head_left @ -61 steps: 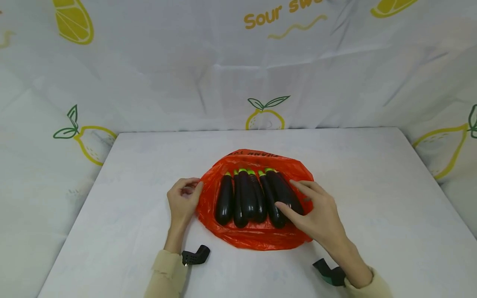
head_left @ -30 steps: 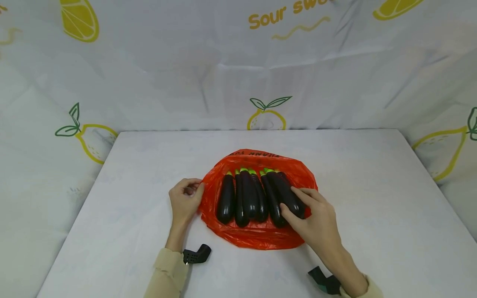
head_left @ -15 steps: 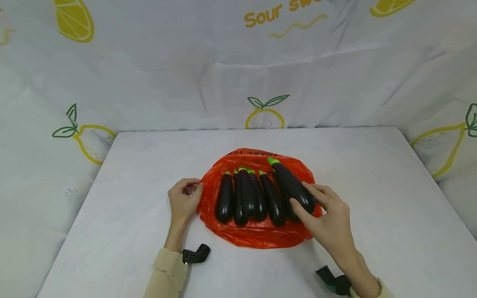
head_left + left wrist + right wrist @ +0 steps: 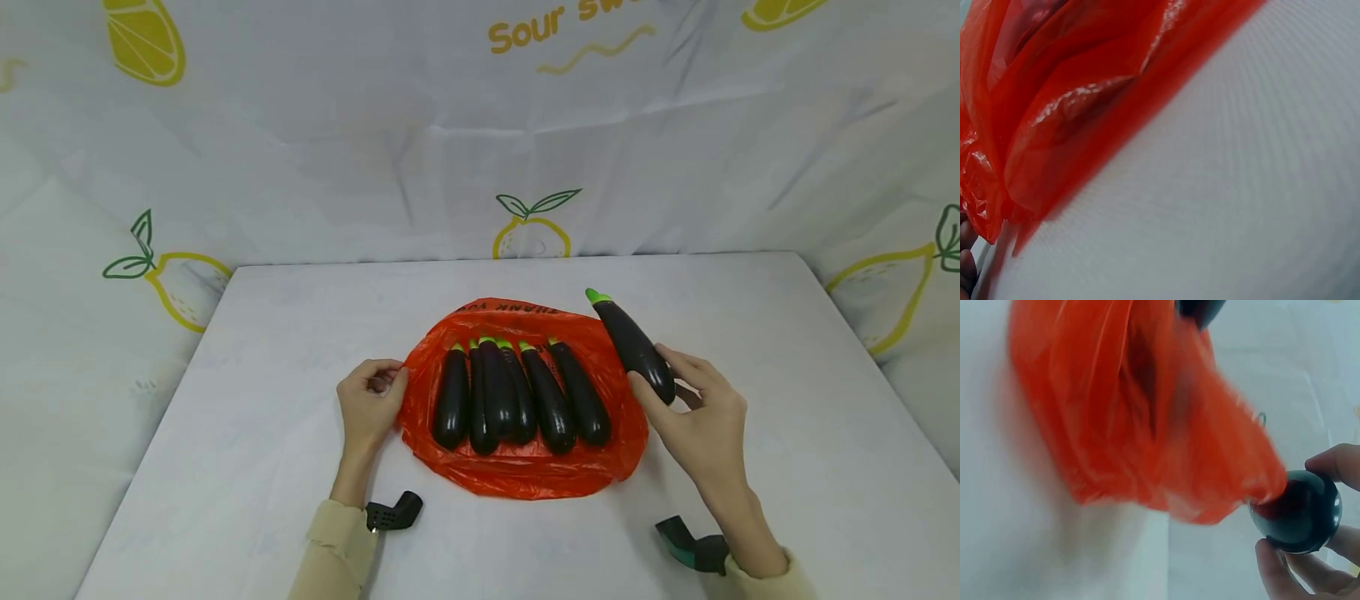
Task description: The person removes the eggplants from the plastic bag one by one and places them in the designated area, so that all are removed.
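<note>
A red plastic bag point(image 4: 525, 483) lies spread open mid-table, with several dark eggplants point(image 4: 501, 392) side by side in it, green stem ends away from me. My left hand point(image 4: 371, 404) pinches the bag's left edge between thumb and fingers. Over the bag's right rim, my right hand point(image 4: 697, 417) grips one eggplant point(image 4: 633, 346) by its thick end, the green stem end tilted up and to the left. In the right wrist view the round end of that eggplant point(image 4: 1300, 512) sits between thumb and fingers, beside the bag point(image 4: 1147, 425).
The white table point(image 4: 247, 433) reaches back to a white cloth wall point(image 4: 337, 167) printed with lemons. A black wrist-worn device point(image 4: 395, 511) shows at the left wrist, another black device point(image 4: 693, 546) at the right.
My right hand has taken hold of the eggplant on the right, lifted it from the others and carried it rightward to the bag's edge. My left hand stays on the bag.
</note>
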`<state>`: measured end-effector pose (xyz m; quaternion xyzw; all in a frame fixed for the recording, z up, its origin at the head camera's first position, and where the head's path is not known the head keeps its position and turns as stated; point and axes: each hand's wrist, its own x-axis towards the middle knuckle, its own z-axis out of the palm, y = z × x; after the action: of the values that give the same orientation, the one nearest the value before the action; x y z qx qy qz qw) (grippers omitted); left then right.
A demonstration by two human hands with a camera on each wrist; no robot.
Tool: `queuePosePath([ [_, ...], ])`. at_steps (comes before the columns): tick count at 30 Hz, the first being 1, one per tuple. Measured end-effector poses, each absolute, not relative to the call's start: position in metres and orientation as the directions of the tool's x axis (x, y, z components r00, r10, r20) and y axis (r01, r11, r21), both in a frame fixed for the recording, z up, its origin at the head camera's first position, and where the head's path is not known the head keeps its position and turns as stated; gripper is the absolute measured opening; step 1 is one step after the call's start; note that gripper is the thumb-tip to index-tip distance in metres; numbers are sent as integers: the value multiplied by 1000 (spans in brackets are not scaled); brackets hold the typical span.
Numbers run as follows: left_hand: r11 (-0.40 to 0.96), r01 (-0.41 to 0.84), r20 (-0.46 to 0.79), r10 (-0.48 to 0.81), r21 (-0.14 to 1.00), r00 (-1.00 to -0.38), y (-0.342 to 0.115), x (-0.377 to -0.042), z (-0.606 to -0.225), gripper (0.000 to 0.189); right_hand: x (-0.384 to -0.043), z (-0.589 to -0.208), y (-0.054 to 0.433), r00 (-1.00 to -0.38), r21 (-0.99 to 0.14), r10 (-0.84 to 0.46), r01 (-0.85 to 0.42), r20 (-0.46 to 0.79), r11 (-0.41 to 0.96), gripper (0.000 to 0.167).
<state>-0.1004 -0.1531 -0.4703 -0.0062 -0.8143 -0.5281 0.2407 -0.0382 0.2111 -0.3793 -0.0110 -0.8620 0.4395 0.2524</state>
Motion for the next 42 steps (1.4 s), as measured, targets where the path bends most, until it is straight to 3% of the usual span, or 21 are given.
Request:
queuePosePath([
  [25, 445, 261, 398, -249, 857, -883, -154, -100, -470, 7, -58, -414, 248, -875, -776, 386, 19, 293, 631, 45],
  [42, 427, 250, 379, -249, 869, -891, -153, -99, -469, 6, -59, -420, 257, -913, -764, 378, 133, 154, 631, 53],
])
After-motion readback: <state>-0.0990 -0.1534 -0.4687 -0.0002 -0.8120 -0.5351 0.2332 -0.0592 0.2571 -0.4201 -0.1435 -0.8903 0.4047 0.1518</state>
